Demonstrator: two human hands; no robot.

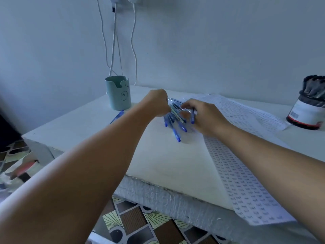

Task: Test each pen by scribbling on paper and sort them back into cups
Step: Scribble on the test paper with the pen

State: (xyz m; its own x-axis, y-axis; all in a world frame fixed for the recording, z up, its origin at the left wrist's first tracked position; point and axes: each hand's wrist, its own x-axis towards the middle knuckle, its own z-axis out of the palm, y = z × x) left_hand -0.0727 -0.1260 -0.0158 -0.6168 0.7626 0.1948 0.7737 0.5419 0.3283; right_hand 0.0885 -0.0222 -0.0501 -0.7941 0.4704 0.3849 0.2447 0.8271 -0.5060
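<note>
— What is found at the middle of the table point(79, 124)?
— A heap of pens point(173, 118) is laid there, between the left hand point(156, 103) and the right hand point(202, 117), with the paper point(246, 182) just to its right.
— And to the left?
— A cup point(118, 93) is set near the back edge, left of the heap; one single pen point(117, 116) is laid just before it.
— To the right?
— A second container point(306, 110), in which pens are stood, is placed at the far right, beyond the paper.
— Behind all this?
— Cables point(115, 41) are hung down the wall behind the cup.
</note>
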